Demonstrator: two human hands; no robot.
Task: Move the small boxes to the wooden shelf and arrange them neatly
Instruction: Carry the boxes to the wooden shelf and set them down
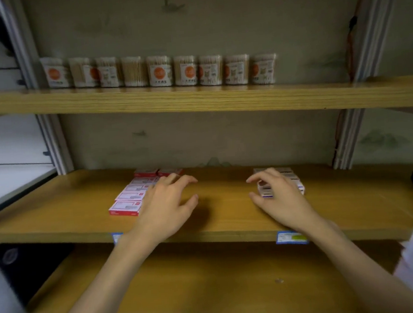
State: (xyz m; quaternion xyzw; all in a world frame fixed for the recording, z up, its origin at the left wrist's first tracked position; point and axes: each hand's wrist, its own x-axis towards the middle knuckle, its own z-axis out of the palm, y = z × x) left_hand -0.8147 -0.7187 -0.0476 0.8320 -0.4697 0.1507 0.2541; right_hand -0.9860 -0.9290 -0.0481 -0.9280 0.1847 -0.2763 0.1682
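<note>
Two bare hands over the middle board of a light-brown wooden shelf [80, 209]. At left, a row of small flat red-and-white boxes [129, 196] lying on the board, running from near the front edge back toward the grey-green wall; left hand [165, 207] partly over the row's right side, fingers [185, 179] spread and loose, gripping nothing. At right, a second cluster of small white-sided boxes [273, 173], half hidden beneath the right hand [281, 197]; fingers curled over the cluster, firm grip or mere touch impossible to tell. On the board above, a line of clear round tubs of wooden-stick cotton swabs [159, 70]. Blue-and-white price tags [291, 237] on the shelf's front edge.
</note>
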